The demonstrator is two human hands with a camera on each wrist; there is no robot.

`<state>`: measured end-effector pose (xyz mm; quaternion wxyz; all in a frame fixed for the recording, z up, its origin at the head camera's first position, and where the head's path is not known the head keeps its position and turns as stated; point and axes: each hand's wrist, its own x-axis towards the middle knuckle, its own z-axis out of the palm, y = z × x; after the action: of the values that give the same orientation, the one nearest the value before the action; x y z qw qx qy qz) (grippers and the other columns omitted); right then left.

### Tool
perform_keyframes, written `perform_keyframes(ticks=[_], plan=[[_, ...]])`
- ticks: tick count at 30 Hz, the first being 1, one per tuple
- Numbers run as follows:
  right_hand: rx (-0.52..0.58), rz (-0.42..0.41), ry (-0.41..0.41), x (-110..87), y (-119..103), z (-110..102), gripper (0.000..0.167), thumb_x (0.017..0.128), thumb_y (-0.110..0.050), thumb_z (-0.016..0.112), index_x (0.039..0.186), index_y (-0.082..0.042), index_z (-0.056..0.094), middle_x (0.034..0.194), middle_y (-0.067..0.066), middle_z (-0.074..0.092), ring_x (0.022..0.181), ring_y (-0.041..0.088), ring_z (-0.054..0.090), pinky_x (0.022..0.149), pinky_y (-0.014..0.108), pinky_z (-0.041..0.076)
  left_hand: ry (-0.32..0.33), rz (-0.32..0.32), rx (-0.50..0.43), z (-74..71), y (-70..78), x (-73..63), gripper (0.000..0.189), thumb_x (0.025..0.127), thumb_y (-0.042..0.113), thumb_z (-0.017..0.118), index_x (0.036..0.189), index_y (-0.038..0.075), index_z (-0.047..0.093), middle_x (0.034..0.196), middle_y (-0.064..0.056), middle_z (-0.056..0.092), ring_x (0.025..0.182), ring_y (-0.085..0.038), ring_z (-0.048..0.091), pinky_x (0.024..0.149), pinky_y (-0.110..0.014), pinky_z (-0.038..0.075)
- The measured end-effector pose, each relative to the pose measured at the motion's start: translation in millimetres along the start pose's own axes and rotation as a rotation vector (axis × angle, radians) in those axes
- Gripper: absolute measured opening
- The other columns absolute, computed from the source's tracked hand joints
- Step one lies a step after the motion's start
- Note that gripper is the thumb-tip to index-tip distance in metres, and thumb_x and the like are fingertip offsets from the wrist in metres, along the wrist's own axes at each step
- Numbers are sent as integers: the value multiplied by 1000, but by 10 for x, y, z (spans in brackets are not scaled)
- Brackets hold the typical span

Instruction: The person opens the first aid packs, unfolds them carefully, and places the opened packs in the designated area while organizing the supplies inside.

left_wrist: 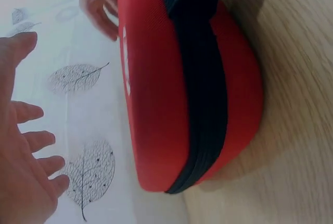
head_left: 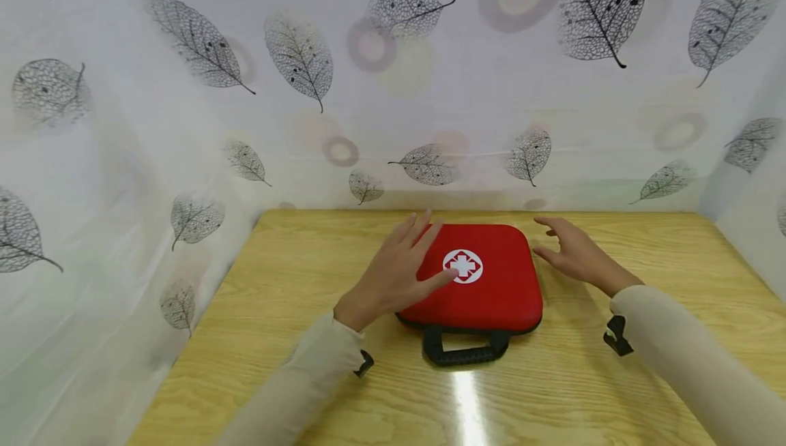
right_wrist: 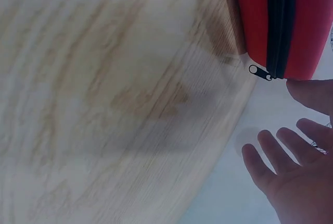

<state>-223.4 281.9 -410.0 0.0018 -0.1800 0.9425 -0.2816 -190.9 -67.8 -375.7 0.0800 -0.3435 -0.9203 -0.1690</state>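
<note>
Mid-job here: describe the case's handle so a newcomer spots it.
On the wooden table, find the red case. From its edge facing the person juts the handle, a black loop, set apart from the red shell and white-cross emblem by its colour and open middle.

Leafy backdrop (head_left: 467,105) stands behind; woodgrain table (head_left: 295,282) below.

White glare (head_left: 469,408) streaks the tabletop (head_left: 295,275); wrist views look dimmer.
</note>
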Motion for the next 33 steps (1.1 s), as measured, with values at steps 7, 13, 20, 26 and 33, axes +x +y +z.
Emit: perform_keyframes(ticks=[7, 13, 20, 26, 33], plan=[[66, 14, -68, 235, 78, 90, 56, 95, 2, 64, 144, 14, 41, 144, 39, 40, 119, 57, 53, 89, 60, 52, -47, 53, -36, 138, 52, 81, 79, 97, 56, 59, 159, 15, 33, 165, -9, 29, 151, -33, 24, 121, -49, 20], [157, 41, -102, 339, 136, 139, 47, 90, 10, 56, 137, 11, 53, 137, 37, 49, 108, 49, 61, 73, 42, 57, -211, 53, -77, 250, 78, 101, 75, 95, 60, 57, 157, 22, 39, 164, -3, 30, 153, -27, 19, 123, -46, 15], [223, 46, -133, 397, 216, 165, 48, 86, 14, 50, 134, 13, 56, 132, 34, 55, 95, 35, 64, 72, 36, 51, -309, 61, -59, 375, 59, 96, 70, 96, 62, 55, 156, 26, 42, 165, 1, 27, 154, -22, 15, 123, -39, 10], [270, 8, -137, 421, 234, 201, 37, 90, 10, 57, 127, 16, 60, 125, 34, 61, 99, 42, 68, 84, 49, 57, -331, 88, -50, 425, 25, 58, 69, 97, 60, 54, 156, 26, 42, 166, 0, 25, 154, -21, 17, 123, -37, 10], [272, -51, -100, 452, 255, 237, 28, 90, 14, 56, 116, 16, 67, 117, 34, 65, 96, 44, 69, 82, 48, 57, -309, 91, -42, 432, -6, 25, 68, 98, 62, 52, 156, 27, 43, 166, 1, 26, 154, -20, 18, 123, -35, 11]])
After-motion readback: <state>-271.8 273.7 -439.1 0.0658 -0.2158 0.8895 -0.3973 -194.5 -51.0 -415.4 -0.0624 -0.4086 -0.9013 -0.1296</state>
